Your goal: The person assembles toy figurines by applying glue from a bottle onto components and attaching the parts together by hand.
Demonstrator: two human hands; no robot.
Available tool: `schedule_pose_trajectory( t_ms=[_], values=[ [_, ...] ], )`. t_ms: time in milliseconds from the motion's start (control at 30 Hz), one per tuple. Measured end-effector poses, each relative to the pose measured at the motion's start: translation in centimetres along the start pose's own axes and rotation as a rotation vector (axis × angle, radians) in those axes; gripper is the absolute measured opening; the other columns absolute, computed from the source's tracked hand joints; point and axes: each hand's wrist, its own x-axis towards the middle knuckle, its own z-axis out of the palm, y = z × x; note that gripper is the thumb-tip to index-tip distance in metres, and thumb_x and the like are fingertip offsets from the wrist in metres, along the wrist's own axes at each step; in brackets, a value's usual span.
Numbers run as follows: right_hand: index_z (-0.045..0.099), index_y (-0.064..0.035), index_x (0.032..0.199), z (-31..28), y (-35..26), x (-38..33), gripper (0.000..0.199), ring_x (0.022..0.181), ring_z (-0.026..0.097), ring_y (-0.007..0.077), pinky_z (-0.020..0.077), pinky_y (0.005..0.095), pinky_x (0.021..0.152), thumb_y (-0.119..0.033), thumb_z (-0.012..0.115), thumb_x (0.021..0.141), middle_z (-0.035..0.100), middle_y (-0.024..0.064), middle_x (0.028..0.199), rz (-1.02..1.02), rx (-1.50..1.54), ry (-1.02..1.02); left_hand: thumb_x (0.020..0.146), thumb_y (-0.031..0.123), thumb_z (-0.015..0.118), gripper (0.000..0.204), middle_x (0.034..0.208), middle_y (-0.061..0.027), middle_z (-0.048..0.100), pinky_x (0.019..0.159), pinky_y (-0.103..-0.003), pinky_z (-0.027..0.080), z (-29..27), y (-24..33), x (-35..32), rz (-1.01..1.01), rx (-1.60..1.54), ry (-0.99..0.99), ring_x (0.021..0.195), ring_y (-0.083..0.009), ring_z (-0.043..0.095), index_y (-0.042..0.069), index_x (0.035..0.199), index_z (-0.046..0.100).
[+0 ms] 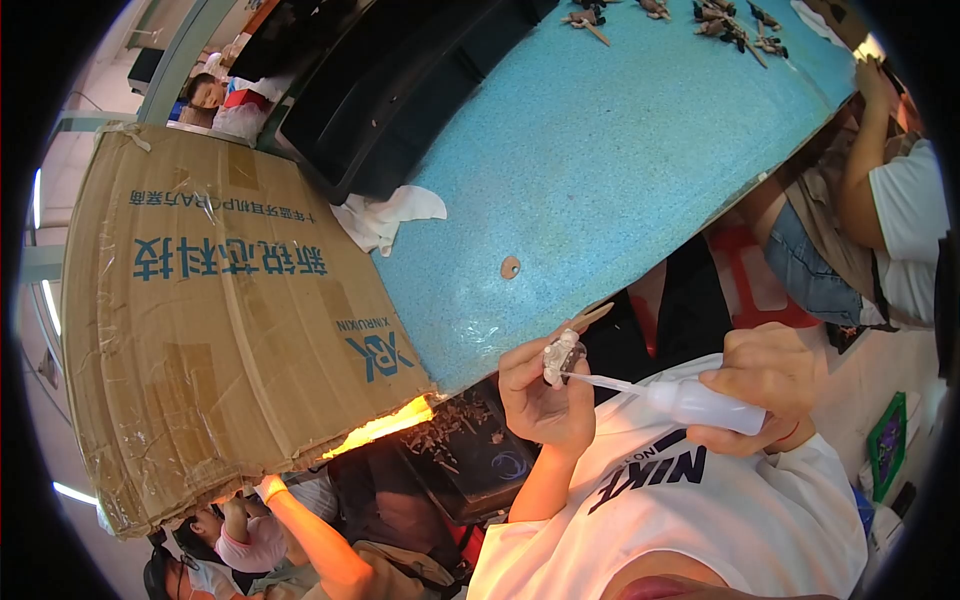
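Observation:
My left hand is closed around a small, knobbly white-and-grey piece, pinched between thumb and fingers just off the table's near edge. A thin tan pointed part sticks out beyond it; whether the two are joined I cannot tell. In my right hand is a translucent white squeeze bottle, tipped on its side. Its long thin nozzle points left, and the tip is at or very close to the piece. On the blue table lies a small tan disc with a dark spot.
A big cardboard sheet stands to the left, with a bright glow along its lower edge. Beyond are a white cloth, a black bin and several small brown figures. Small brown pieces fill a dark tray. Other people sit nearby.

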Motion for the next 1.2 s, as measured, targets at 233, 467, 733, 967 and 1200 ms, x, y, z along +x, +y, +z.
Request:
schedule_pose_trajectory(
  t_ms=[233, 467, 733, 967, 1200],
  values=[
    [0.060, 0.0006, 0.081, 0.1, 0.3, 0.0, 0.034, 0.037, 0.041, 0.0153, 0.0277, 0.0243, 0.034, -0.018, 0.080, 0.061, 0.049, 0.0044, 0.052, -0.010, 0.004, 0.019, 0.074, -0.006, 0.061, 0.028, 0.100, -0.0126, 0.050, 0.076, -0.032, 0.053, 0.0, -0.2, -0.2, -0.022, -0.038, 0.010, 0.090, -0.0207, 0.057, 0.003, 0.094, 0.044],
    [0.060, 0.0008, 0.079, 0.3, 0.5, -0.1, 0.032, 0.036, 0.041, 0.0157, 0.0270, 0.0245, 0.033, -0.016, 0.079, 0.061, 0.048, 0.0043, 0.051, 0.006, -0.028, 0.027, 0.074, -0.005, 0.061, 0.028, 0.099, -0.0117, 0.049, 0.081, -0.035, 0.049, -0.3, 0.0, -0.2, -0.061, -0.069, 0.010, 0.091, -0.0206, 0.055, 0.003, 0.094, 0.044],
    [0.060, 0.0008, 0.078, 0.0, 0.2, 0.2, 0.031, 0.036, 0.040, 0.0155, 0.0263, 0.0243, 0.033, -0.017, 0.079, 0.061, 0.047, 0.0037, 0.050, -0.020, -0.012, 0.009, 0.074, -0.004, 0.061, 0.028, 0.102, -0.0113, 0.048, 0.080, -0.036, 0.050, 0.1, 0.0, -0.1, -0.038, -0.066, 0.011, 0.092, -0.0210, 0.055, 0.003, 0.095, 0.045],
    [0.060, 0.0004, 0.077, 0.1, 0.2, 0.1, 0.030, 0.036, 0.040, 0.0155, 0.0266, 0.0243, 0.033, -0.016, 0.080, 0.060, 0.047, 0.0038, 0.050, 0.017, -0.052, 0.026, 0.075, -0.004, 0.059, 0.029, 0.105, -0.0119, 0.048, 0.078, -0.039, 0.053, -0.4, -0.6, -0.3, -0.016, -0.069, -0.004, 0.093, -0.0217, 0.055, 0.003, 0.099, 0.045],
    [0.057, 0.0022, 0.088, 0.8, 1.1, -1.9, 0.036, 0.043, 0.046, 0.0123, 0.0342, 0.0232, 0.039, -0.017, 0.078, 0.065, 0.056, 0.0086, 0.063, 0.228, 0.196, 0.309, 0.075, -0.002, 0.061, 0.029, 0.104, -0.0124, 0.050, 0.077, -0.040, 0.054, -0.5, -0.5, -0.2, 0.007, -0.042, 0.011, 0.093, -0.0216, 0.056, 0.002, 0.100, 0.045]
  ],
)
